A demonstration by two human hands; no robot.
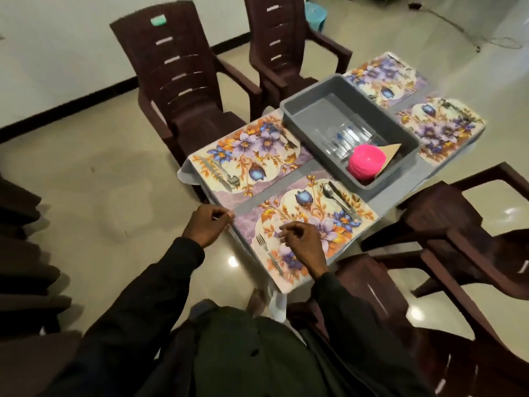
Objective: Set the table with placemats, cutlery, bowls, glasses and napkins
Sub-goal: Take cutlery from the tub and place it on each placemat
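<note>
Four floral placemats lie on the small table. The nearest placemat (289,216) carries a fork (268,253) at its near end and a spoon (329,192) and knife (343,200) at its far end. My right hand (303,243) hovers over this mat beside the fork, fingers loosely curled, holding nothing. At the table's left edge, close to the mat's corner, my left hand (206,224) is loosely curled too and empty. The placemat behind (249,156) also bears cutlery. A grey tub (300,110) holds stacked pink bowls (367,163), clear glasses (347,136) and brown napkins (392,151).
Two more placemats (383,78) (442,128) lie beyond the tub. Dark brown plastic chairs ring the table: two at the far side (177,81) (283,38), two on the right (463,239) (400,339). A dark sofa edge (20,253) is at the left.
</note>
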